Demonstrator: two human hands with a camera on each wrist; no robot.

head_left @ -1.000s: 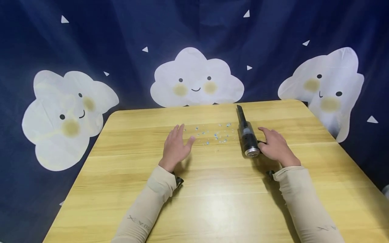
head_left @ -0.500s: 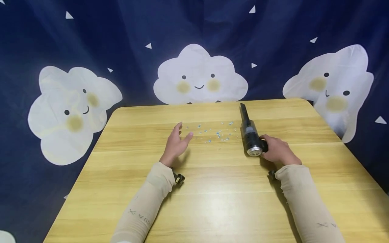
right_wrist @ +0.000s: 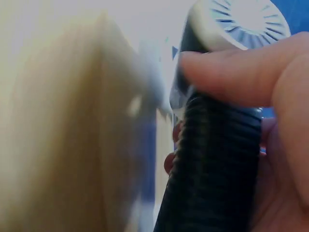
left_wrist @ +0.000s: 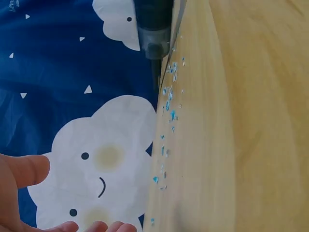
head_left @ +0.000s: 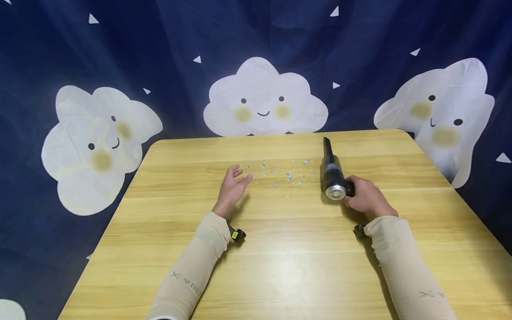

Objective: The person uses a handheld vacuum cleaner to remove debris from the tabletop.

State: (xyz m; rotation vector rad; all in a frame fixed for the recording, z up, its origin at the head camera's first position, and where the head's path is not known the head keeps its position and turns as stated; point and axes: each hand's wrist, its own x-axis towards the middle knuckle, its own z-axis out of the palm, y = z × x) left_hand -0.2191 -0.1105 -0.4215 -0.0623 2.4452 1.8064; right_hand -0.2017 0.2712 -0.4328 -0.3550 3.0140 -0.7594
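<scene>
My right hand [head_left: 367,195] grips the ribbed black handle [right_wrist: 212,159] of a handheld vacuum cleaner [head_left: 332,175]. The vacuum has a black body, a clear section, a narrow nozzle [head_left: 327,146] pointing to the far edge, and a silver vented end facing me. It appears slightly raised over the tabletop. Left of it lie scattered blue and white scraps [head_left: 289,176], seen also as small scraps [left_wrist: 169,104] in the left wrist view. My left hand [head_left: 233,189] hovers to the left of the scraps, holding nothing, its fingers relaxed and thumb apart.
The wooden table [head_left: 272,266] runs under both arms, with rounded far corners. A dark blue curtain [head_left: 176,26] with white smiling clouds [head_left: 264,84] hangs right behind its far edge. Small black devices [head_left: 238,235] are strapped at the wrists.
My right hand has closed around the vacuum's handle and lifted and shifted it slightly to the right. The left hand's fingers have bent a little. The head view has shifted slightly.
</scene>
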